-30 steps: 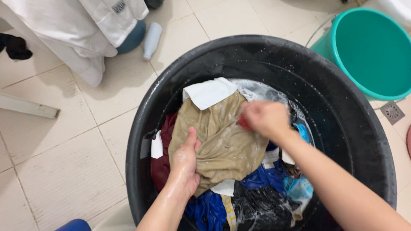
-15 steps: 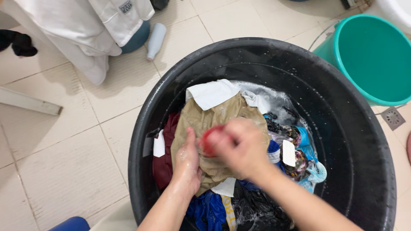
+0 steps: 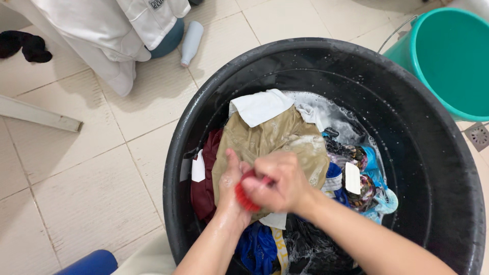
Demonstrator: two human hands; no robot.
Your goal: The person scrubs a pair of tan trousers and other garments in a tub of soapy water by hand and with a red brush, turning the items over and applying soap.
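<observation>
scrubbing step in hand: right hand (image 3: 280, 181) closed around red brush (image 3: 246, 196), at six o'clock of tan garment (image 3: 275, 145) in black tub (image 3: 204, 107). left hand (image 3: 230, 183) flat, pinning cloth. next stroke likely needs firm pressure.

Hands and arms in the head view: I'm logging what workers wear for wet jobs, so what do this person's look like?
Both forearms are bare up to the picture's edge: no sleeves or gloves show. The left hand and right hand look wet, with a little suds on the left one. No rings, watch or bracelet can be seen on the parts in view.
</observation>
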